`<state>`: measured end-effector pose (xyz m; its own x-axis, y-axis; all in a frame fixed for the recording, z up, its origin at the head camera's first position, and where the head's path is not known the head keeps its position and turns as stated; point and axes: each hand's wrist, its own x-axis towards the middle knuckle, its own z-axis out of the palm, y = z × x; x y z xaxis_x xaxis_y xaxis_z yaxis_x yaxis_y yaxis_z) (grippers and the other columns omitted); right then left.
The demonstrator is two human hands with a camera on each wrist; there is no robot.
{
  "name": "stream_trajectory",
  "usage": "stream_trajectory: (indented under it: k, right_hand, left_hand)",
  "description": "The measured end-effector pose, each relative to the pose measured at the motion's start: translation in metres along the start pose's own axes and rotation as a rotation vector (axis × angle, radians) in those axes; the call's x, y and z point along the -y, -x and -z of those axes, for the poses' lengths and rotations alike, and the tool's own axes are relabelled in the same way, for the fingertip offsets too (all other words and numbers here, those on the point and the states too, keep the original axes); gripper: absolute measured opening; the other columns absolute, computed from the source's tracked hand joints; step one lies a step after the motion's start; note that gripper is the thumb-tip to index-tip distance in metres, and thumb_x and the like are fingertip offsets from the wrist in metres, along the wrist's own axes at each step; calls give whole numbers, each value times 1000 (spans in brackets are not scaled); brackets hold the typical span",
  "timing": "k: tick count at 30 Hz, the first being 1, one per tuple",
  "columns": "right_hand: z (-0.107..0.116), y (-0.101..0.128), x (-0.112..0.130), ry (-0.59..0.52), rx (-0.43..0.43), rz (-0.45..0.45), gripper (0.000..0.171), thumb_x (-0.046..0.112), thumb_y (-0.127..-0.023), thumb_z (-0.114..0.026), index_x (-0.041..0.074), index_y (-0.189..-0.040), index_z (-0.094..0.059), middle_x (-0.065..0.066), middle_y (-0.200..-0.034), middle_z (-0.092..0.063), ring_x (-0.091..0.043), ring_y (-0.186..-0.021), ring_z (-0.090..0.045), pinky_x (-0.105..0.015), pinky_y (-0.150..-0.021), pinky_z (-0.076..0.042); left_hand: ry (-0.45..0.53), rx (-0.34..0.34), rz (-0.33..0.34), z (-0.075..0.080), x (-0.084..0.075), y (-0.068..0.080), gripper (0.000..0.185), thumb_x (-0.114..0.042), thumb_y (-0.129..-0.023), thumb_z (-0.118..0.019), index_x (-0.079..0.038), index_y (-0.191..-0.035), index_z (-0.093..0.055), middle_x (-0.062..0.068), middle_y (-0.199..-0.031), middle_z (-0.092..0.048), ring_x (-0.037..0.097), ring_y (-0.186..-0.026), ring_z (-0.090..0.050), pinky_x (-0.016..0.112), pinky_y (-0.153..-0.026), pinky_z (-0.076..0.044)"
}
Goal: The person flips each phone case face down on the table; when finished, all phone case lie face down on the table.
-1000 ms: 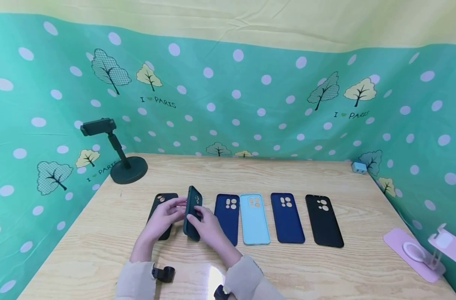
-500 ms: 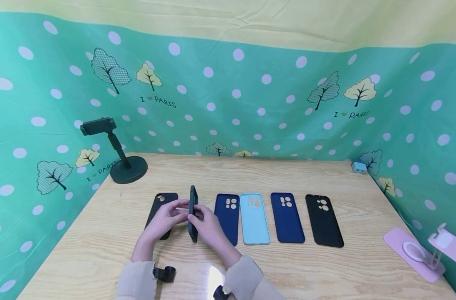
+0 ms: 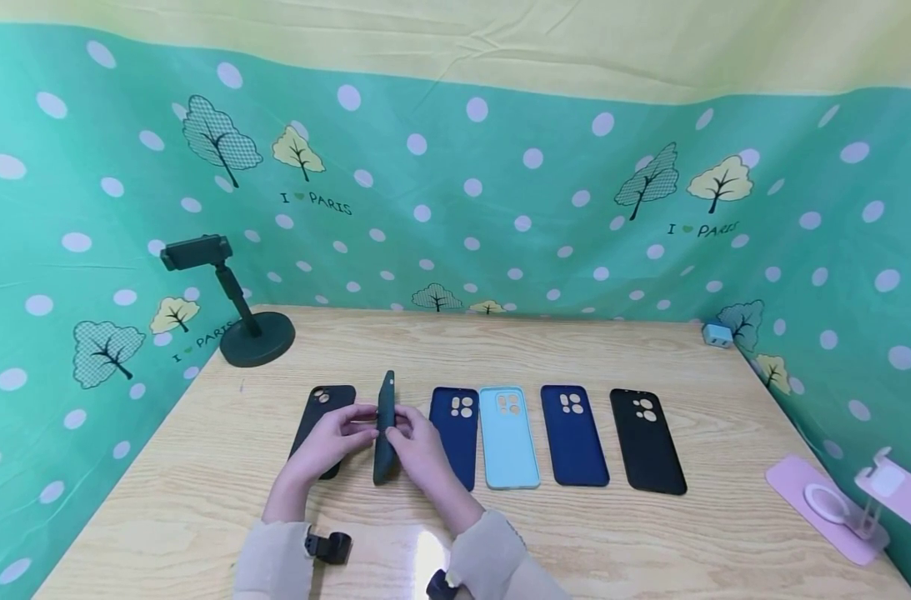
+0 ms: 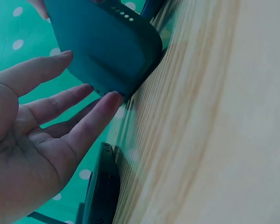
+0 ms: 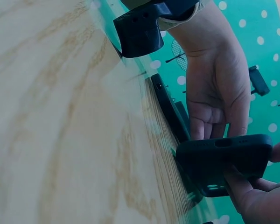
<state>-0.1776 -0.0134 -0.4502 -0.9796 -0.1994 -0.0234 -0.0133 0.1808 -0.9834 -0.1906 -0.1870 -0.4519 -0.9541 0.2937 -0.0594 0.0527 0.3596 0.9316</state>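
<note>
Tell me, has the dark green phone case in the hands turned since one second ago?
Yes. The dark green case showed its camera-hole face earlier; now it stands edge-on, top edge slightly lower, beside the unmoved navy case, held between both hands.

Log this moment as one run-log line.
left hand: straight fingers touch dark green case | right hand: grips same case | case: on edge on table | others: five cases flat in row

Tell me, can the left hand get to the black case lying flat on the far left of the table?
Probably yes. The left hand hovers right over the black case, with nothing between them. Its fingers only touch the dark green case, which the right hand holds on edge, so it looks free to drop down.
</note>
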Motion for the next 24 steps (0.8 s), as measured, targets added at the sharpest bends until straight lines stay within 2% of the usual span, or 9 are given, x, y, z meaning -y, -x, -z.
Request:
stream_trajectory:
  k: [7,10,17,24]
  right_hand:
    - [3,-1,-1,-7,-23,-13,41,9,-94,-54,-3,-134,-53,-18,-123,-63,-28,-114,-64,-34,-96,-55]
    - [3,-2,-3,15,-32,-16,42,8,-93,-53,-2,-134,-53,-18,-123,-64,-28,-113,-64,-34,-95,-55]
    - [6,-4,-4,93,-32,-46,42,5,-93,-58,-5,-134,-52,-21,-124,-64,-28,-112,-65,-33,-93,-56]
    - [8,-5,-7,158,-36,-33,44,0,-91,-59,-7,-134,-51,-22,-124,-64,-29,-111,-66,-33,-92,-56]
  left_hand:
    - [-53,-25,31,0,-2,1,47,-10,-95,-60,12,-135,-47,32,-136,-51,40,-119,-60,41,-95,-54]
    - [-75,-21,30,0,-3,2,48,-11,-96,-60,12,-135,-46,32,-136,-51,41,-120,-58,45,-97,-53]
    - [-128,-62,47,2,-5,6,51,-14,-95,-62,10,-136,-46,30,-138,-50,41,-123,-55,50,-100,-50]
    - [-174,-79,67,4,-5,7,51,-14,-95,-62,10,-137,-46,30,-139,-50,41,-123,-55,51,-101,-48]
